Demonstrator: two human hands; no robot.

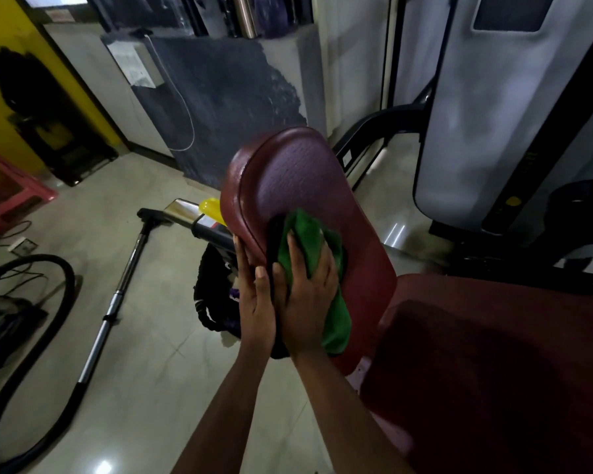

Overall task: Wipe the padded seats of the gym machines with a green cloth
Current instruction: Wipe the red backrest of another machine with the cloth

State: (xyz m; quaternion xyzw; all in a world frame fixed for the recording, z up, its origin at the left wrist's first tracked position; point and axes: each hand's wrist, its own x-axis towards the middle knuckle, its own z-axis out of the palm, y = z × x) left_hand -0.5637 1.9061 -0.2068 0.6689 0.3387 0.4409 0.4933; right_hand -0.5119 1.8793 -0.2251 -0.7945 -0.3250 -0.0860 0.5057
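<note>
A dark red padded back pad (298,179) stands tilted in the middle of the view. My right hand (307,295) presses a green cloth (310,241) flat against the pad's lower half, fingers spread and straight over the cloth. My left hand (254,295) rests on the pad's left edge, fingers straight along the side and thumb on the front. A second dark red padded seat (493,364) lies lower right, partly in shadow.
A vacuum wand (117,302) and black hose (31,336) lie on the tiled floor to the left. A black bag (213,289) sits behind the pad. A grey weight-stack housing (493,107) rises at right. A red stool (4,193) stands far left.
</note>
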